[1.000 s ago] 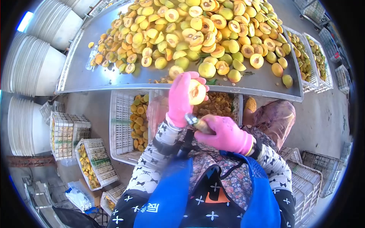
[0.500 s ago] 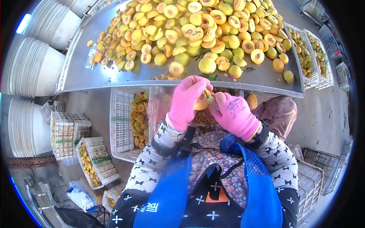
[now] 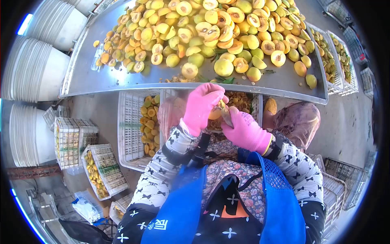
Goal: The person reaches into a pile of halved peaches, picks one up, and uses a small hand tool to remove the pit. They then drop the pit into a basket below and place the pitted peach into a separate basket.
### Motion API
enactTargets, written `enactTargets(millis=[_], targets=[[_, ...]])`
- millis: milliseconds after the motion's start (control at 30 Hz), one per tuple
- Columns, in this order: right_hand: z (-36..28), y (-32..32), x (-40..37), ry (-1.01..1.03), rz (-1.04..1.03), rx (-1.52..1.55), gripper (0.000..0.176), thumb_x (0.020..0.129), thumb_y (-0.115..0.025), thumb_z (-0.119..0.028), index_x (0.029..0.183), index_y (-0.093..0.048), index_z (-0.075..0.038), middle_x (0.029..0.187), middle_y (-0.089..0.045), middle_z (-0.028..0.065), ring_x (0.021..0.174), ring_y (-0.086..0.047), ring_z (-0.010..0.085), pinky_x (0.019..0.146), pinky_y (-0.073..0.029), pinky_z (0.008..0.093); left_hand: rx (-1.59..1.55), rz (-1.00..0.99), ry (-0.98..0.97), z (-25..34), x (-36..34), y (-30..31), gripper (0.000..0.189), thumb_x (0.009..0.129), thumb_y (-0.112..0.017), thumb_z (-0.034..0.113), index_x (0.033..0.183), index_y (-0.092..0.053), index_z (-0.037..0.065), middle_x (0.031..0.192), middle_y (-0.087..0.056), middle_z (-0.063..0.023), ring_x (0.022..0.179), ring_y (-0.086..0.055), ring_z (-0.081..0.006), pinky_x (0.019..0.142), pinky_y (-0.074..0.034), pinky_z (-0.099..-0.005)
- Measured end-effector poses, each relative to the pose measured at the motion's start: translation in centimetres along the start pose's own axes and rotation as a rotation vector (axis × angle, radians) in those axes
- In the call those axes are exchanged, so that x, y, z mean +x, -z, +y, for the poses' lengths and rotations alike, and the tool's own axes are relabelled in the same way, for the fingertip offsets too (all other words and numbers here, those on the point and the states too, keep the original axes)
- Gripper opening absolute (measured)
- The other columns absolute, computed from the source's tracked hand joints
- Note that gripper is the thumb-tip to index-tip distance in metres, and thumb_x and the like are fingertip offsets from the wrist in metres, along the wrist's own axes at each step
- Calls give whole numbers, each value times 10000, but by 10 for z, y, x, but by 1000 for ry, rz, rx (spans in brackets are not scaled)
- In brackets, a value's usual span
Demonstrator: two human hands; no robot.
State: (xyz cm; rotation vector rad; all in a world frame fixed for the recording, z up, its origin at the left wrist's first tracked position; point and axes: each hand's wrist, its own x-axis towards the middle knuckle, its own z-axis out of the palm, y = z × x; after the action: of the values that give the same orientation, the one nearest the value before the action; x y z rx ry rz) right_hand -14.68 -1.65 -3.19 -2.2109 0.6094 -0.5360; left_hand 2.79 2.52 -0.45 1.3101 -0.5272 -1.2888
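Observation:
In front of my lap, my left hand [image 3: 204, 106], in a pink glove, is closed around a halved yellow peach [image 3: 215, 113]. My right hand [image 3: 245, 131], gloved the same way, grips a small metal pitting tool [image 3: 226, 116] whose tip meets the fruit; most of its handle is hidden by the fingers. Just beyond both hands lies the metal table [image 3: 134, 86] with a big heap of halved yellow peaches [image 3: 189, 34]. Below the hands, a crate holds pits and scraps [image 3: 239, 99], partly covered by my arms.
Left of my legs stands a white crate [image 3: 132, 130] with peach halves in it. More crates [image 3: 106, 171] sit on the floor at left, and others [image 3: 331, 191] at right. Stacked white tubs [image 3: 28, 71] line the far left. A clear bottle [image 3: 97, 57] lies on the table.
My right hand has drawn slightly down and turned, with the tool now showing more beside the peach. The left hand stays nearly in place, and the view has shifted a little.

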Motion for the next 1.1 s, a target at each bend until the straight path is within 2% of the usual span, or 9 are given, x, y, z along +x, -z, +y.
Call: enactTargets(millis=[200,300,433,633,767,867,933,1067,1100], targets=[[24,19,-1,39,-262,-283,254,875,-606,-211,1014,-488,-35,811,-645,175,736,-651,379,646,-501,502,86,-158,31,-14,-3,5,216,909,-632,102,1097,-609,0,930,-698,-110,835,-649,-155,770,-509,-251],[24,17,-5,99,-181,-233,282,819,-669,-169,974,-480,-29,776,-600,166,655,-629,393,581,-499,464,35,-144,64,-8,-8,-2,234,909,-629,113,1110,-604,-3,929,-697,-107,835,-652,-155,767,-519,-263],[-16,-4,-12,-272,-96,121,223,881,-655,-173,938,-491,-33,716,-609,212,698,-622,439,601,-476,499,-21,-145,-4,-4,-6,0,279,909,-630,129,1148,-587,-9,928,-693,-114,831,-664,-179,766,-541,-295],[-12,7,3,-140,36,150,205,851,-674,-112,914,-497,-30,741,-590,212,693,-597,452,582,-432,496,-454,-68,-112,-7,4,-10,337,989,-570,270,1171,-575,-14,919,-675,-119,786,-666,-220,756,-555,-328],[-11,0,1,7,5,124,225,826,-692,-88,882,-483,-25,727,-563,181,653,-586,419,547,-413,455,-222,94,-242,-9,-5,-21,421,1035,-501,384,957,-655,0,862,-676,-112,727,-654,-188,676,-539,-294],[-10,4,-2,-250,-175,375,174,851,-656,-107,929,-521,-31,707,-563,76,568,-582,240,499,-433,354,-134,125,-317,-15,-3,-19,388,1015,-556,375,949,-654,5,827,-657,-85,694,-621,-143,630,-496,-252],[-14,12,4,-421,-301,534,163,862,-637,-114,959,-537,-31,706,-564,34,531,-575,162,476,-446,308,-80,56,-176,-3,-3,-15,377,1016,-562,360,928,-662,8,803,-657,-69,684,-615,-126,624,-488,-242],[-28,31,12,-692,-446,831,192,857,-630,-112,999,-540,-20,719,-569,33,494,-556,135,451,-451,282,-13,-78,-10,-6,7,-5,412,1037,-509,357,916,-664,-5,805,-679,-96,653,-636,-151,605,-516,-265],[-29,31,12,-732,-443,901,203,853,-634,-110,1004,-538,-16,720,-571,38,484,-552,140,444,-447,282,9,15,-96,-10,7,-9,413,1034,-515,359,908,-665,-5,803,-678,-95,652,-637,-150,601,-514,-262]])
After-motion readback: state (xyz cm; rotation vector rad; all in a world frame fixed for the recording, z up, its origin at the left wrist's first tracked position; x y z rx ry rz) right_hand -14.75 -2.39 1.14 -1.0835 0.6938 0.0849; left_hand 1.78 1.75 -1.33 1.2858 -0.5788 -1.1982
